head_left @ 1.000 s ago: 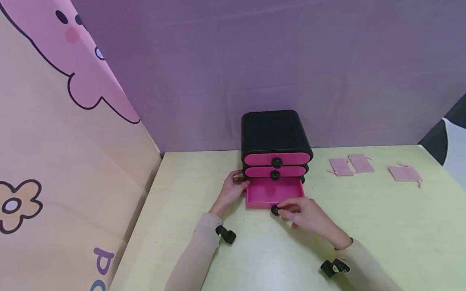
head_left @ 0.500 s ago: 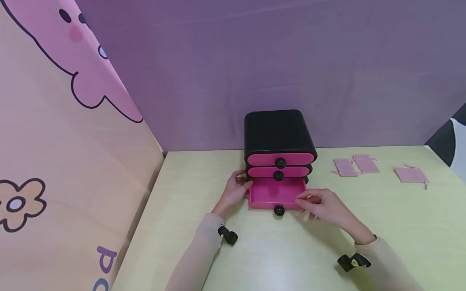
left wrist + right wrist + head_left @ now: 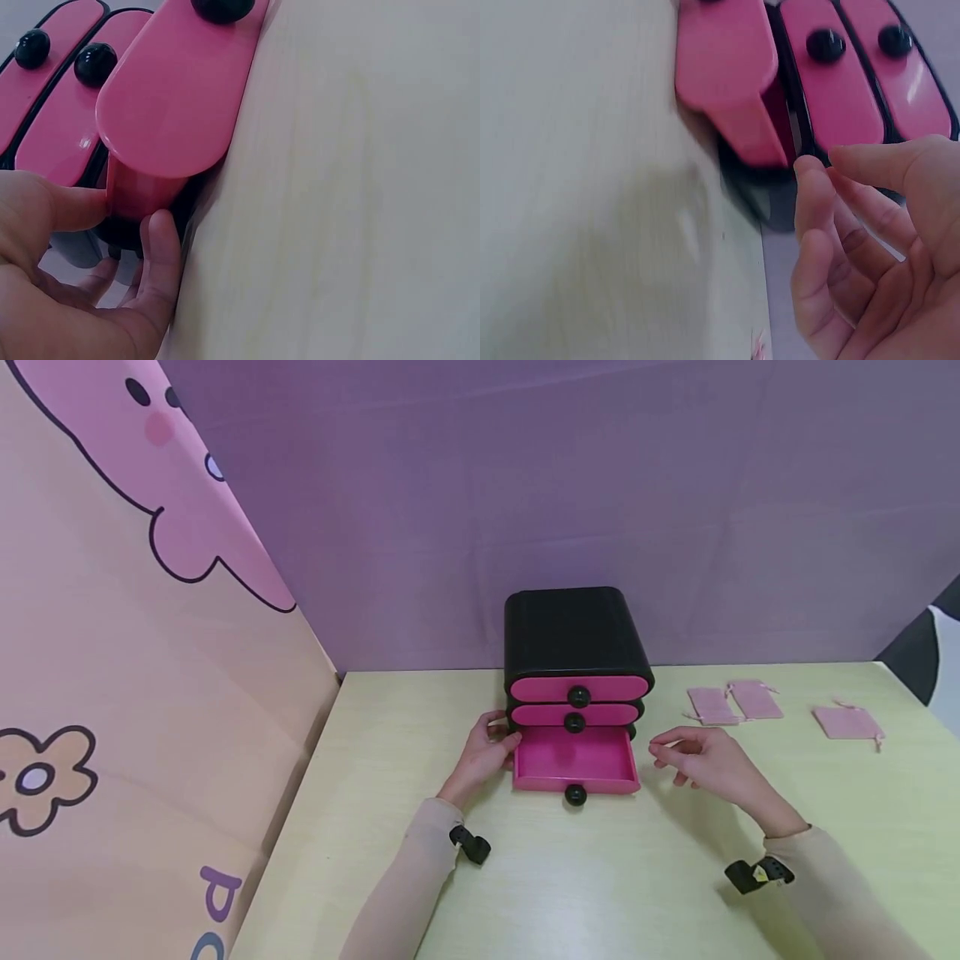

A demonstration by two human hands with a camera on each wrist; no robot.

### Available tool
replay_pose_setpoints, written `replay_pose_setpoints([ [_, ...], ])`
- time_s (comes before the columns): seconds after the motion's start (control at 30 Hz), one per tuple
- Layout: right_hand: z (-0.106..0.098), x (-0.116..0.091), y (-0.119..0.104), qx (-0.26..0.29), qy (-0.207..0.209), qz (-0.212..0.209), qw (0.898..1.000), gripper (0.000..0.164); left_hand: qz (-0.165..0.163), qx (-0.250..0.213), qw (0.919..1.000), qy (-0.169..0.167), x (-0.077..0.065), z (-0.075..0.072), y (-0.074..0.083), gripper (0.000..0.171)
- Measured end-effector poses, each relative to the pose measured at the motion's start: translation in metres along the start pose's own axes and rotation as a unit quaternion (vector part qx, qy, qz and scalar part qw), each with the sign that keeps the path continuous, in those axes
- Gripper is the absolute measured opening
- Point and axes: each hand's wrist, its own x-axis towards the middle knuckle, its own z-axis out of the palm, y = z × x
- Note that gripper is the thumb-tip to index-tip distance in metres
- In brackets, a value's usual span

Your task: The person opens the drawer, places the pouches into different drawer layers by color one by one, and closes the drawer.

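A small black drawer cabinet (image 3: pixel 567 631) with pink drawer fronts stands on the table. Its bottom drawer (image 3: pixel 572 758) is pulled out, and the inside of it is bare pink; a round black knob (image 3: pixel 575 795) sits on its front. My left hand (image 3: pixel 483 753) grips the cabinet's lower left side, thumb (image 3: pixel 79 208) against the side of the pulled-out drawer and fingers low by the black casing. Off to the right of the drawer, my right hand (image 3: pixel 708 764) hovers with nothing in it, fingers loosely bent and the thumb near the index finger.
Three pink drawstring pouches lie at the back right: two side by side, the left pouch (image 3: pixel 711 705) and its neighbour (image 3: pixel 756 699), and a separate pouch (image 3: pixel 848 722) farther right. A purple cloth (image 3: pixel 420 527) hangs behind the table; a printed panel (image 3: pixel 150 693) stands at left.
My right hand has let go of the bottom drawer's knob and moved right and back, past the drawer's right corner. The left hand keeps its grip; the drawer stays out.
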Motion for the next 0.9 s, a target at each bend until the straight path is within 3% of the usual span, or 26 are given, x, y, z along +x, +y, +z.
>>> replay_pose_setpoints([
  [0.33,-0.016,0.005,0.025,-0.006,0.026,0.021,0.999,0.041,0.004,0.0,1.0,-0.005,0.002,0.0,0.0,0.057],
  [0.9,-0.034,0.024,0.061,-0.065,0.095,0.046,0.992,0.05,0.002,0.008,1.0,-0.005,0.0,-0.003,-0.001,0.057],
])
